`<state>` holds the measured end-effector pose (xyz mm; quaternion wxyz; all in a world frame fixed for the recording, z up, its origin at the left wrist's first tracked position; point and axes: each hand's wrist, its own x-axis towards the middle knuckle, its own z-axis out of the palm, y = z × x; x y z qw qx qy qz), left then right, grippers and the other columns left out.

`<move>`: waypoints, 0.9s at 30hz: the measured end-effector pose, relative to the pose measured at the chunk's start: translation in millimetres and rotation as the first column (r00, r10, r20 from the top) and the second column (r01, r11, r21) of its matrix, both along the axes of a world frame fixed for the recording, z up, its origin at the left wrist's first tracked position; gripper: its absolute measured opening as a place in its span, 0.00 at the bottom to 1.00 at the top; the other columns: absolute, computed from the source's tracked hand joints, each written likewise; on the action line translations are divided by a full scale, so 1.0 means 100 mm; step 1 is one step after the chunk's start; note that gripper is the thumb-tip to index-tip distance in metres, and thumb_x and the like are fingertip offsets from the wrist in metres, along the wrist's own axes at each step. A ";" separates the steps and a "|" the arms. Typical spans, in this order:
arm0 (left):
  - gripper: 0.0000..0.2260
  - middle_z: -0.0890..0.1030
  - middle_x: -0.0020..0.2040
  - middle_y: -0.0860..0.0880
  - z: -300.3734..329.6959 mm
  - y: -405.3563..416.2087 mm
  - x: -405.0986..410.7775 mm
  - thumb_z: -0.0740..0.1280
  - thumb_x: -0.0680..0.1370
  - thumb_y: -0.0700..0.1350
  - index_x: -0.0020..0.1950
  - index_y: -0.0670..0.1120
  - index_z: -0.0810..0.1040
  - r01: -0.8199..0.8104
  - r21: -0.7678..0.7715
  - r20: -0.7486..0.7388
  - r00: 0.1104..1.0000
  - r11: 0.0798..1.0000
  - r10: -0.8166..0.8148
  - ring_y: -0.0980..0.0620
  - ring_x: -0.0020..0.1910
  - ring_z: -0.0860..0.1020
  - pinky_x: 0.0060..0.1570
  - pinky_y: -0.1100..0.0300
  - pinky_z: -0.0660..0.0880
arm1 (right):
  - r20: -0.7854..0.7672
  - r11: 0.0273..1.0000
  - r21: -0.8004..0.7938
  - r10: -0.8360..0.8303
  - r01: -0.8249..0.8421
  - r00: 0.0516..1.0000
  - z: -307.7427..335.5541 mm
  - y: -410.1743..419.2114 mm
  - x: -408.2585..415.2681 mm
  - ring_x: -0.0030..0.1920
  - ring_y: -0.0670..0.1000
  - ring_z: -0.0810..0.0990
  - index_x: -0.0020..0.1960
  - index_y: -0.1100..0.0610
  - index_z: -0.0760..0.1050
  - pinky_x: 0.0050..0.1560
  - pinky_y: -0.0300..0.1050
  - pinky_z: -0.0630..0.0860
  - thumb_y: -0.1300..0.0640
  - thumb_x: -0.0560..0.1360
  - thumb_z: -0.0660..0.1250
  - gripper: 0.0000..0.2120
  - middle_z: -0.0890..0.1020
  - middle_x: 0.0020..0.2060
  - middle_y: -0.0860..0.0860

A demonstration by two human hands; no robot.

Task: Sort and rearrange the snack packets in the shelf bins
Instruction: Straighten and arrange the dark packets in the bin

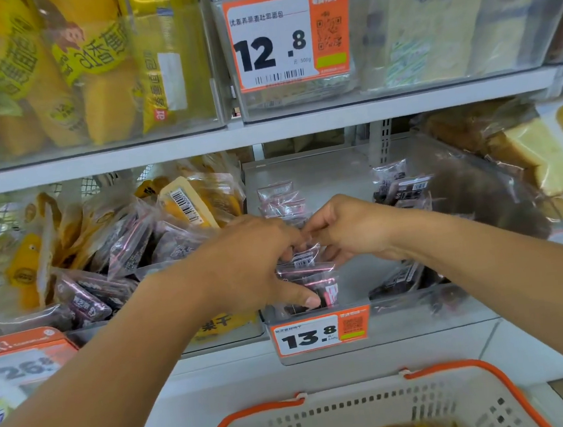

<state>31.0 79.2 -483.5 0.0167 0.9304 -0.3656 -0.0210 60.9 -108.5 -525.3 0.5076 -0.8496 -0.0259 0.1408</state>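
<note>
A row of small clear packets with pink edges and dark filling stands upright along the left side of the clear middle bin. My left hand grips the front packets of this row, its thumb against the nearest one. My right hand pinches the top of a packet in the same row. More of these packets stand farther back. The left bin holds a jumble of similar pink-edged packets mixed with yellow packets.
Dark packets lie on the right side of the middle bin. Bread packs fill the right bin. The upper shelf holds yellow banana-bread bags and toast. An orange-rimmed basket with a yellow packet in it sits below.
</note>
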 end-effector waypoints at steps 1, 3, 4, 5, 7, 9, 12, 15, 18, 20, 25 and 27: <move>0.26 0.77 0.47 0.57 -0.01 0.00 0.01 0.70 0.68 0.68 0.60 0.55 0.75 0.001 -0.001 -0.002 1.000 1.000 -0.001 0.56 0.47 0.75 0.51 0.52 0.76 | -0.054 1.000 0.007 0.030 -0.030 0.998 0.02 -0.03 0.00 0.45 0.54 0.83 0.64 0.59 0.79 0.37 0.40 0.81 0.63 0.83 0.61 0.13 0.82 0.59 0.62; 0.30 0.77 0.47 0.58 -0.01 -0.01 0.02 0.70 0.68 0.69 0.63 0.55 0.76 -0.004 -0.012 -0.016 1.000 1.000 0.004 0.56 0.46 0.76 0.50 0.52 0.77 | -0.187 0.993 0.100 0.077 -0.059 0.979 0.07 -0.10 -0.02 0.53 0.59 0.83 0.69 0.58 0.75 0.46 0.47 0.83 0.63 0.83 0.60 0.15 0.80 0.62 0.62; 0.33 0.78 0.48 0.58 -0.01 -0.02 0.02 0.69 0.67 0.71 0.65 0.55 0.75 -0.018 -0.032 -0.022 1.000 0.999 0.018 0.57 0.46 0.76 0.49 0.53 0.77 | -0.243 0.987 0.148 0.101 -0.065 0.965 0.11 -0.13 -0.04 0.55 0.61 0.83 0.70 0.58 0.73 0.51 0.52 0.83 0.61 0.83 0.61 0.16 0.80 0.62 0.62; 0.36 0.78 0.50 0.58 -0.01 -0.02 0.01 0.67 0.65 0.74 0.68 0.56 0.73 -0.049 -0.063 -0.024 0.999 0.997 0.048 0.58 0.48 0.76 0.49 0.55 0.77 | -0.285 0.983 0.173 0.116 -0.068 0.951 0.15 -0.16 -0.06 0.54 0.62 0.84 0.69 0.58 0.73 0.55 0.56 0.82 0.58 0.83 0.61 0.16 0.81 0.60 0.62; 0.43 0.79 0.58 0.56 -0.03 -0.06 -0.01 0.61 0.64 0.79 0.72 0.55 0.70 -0.123 -0.115 0.064 0.989 0.986 0.131 0.55 0.54 0.77 0.53 0.56 0.77 | -0.322 0.985 0.169 0.083 -0.029 0.943 0.24 -0.24 -0.06 0.53 0.64 0.84 0.67 0.59 0.73 0.60 0.61 0.79 0.53 0.83 0.59 0.16 0.83 0.56 0.62; 0.49 0.75 0.67 0.51 -0.06 -0.12 -0.04 0.52 0.64 0.83 0.74 0.50 0.67 -0.159 -0.058 0.269 0.948 0.986 0.169 0.50 0.64 0.73 0.62 0.53 0.72 | -0.323 0.980 0.174 -0.037 0.097 0.946 0.30 -0.34 -0.02 0.54 0.64 0.84 0.65 0.60 0.74 0.60 0.63 0.78 0.47 0.83 0.57 0.20 0.84 0.55 0.63; 0.59 0.57 0.80 0.44 -0.16 -0.24 -0.12 0.42 0.62 0.84 0.80 0.44 0.53 -0.189 0.056 0.325 0.932 0.980 0.161 0.44 0.78 0.57 0.75 0.49 0.56 | -0.315 0.922 0.222 -0.239 0.316 0.918 0.24 -0.42 0.07 0.64 0.66 0.77 0.70 0.61 0.71 0.63 0.64 0.75 0.37 0.82 0.54 0.30 0.77 0.66 0.63; 0.61 0.45 0.81 0.41 -0.32 -0.35 -0.17 0.41 0.62 0.83 0.81 0.40 0.41 -0.178 0.081 0.274 0.950 0.981 0.150 0.43 0.80 0.47 0.77 0.49 0.48 | -0.398 0.829 0.387 -0.244 0.403 0.885 0.09 -0.28 0.15 0.77 0.67 0.58 0.80 0.57 0.58 0.70 0.69 0.63 0.28 0.78 0.53 0.42 0.62 0.78 0.58; 0.59 0.49 0.81 0.39 -0.39 -0.37 -0.11 0.40 0.65 0.82 0.80 0.38 0.41 -0.177 0.097 0.307 0.941 0.979 0.140 0.43 0.80 0.51 0.78 0.49 0.50 | -0.461 0.835 0.405 -0.165 0.372 0.872 0.01 0.02 0.27 0.77 0.61 0.60 0.80 0.55 0.57 0.75 0.65 0.57 0.22 0.73 0.49 0.48 0.60 0.79 0.56; 0.59 0.52 0.81 0.39 -0.37 -0.35 -0.07 0.37 0.65 0.81 0.80 0.38 0.43 -0.172 0.155 0.321 0.940 0.973 0.115 0.43 0.79 0.55 0.77 0.49 0.55 | -0.466 0.854 0.411 -0.104 0.319 0.879 -0.02 0.19 0.32 0.67 0.55 0.73 0.73 0.58 0.68 0.70 0.54 0.66 0.21 0.72 0.47 0.48 0.71 0.72 0.57; 0.61 0.56 0.80 0.38 -0.34 -0.30 -0.01 0.35 0.63 0.82 0.80 0.37 0.46 -0.165 0.210 0.315 0.945 0.964 0.093 0.43 0.78 0.59 0.75 0.49 0.62 | -0.489 0.912 0.360 0.004 0.198 0.872 0.03 0.22 0.45 0.76 0.58 0.64 0.80 0.57 0.57 0.77 0.60 0.55 0.17 0.67 0.43 0.56 0.63 0.78 0.56; 0.60 0.57 0.79 0.38 -0.34 -0.31 -0.01 0.35 0.63 0.82 0.80 0.38 0.47 -0.167 0.199 0.319 0.943 0.965 0.098 0.43 0.78 0.59 0.74 0.48 0.62 | -0.480 0.903 0.297 -0.141 0.311 0.866 0.13 0.16 0.56 0.79 0.61 0.54 0.82 0.56 0.50 0.78 0.64 0.51 0.19 0.70 0.42 0.54 0.55 0.81 0.56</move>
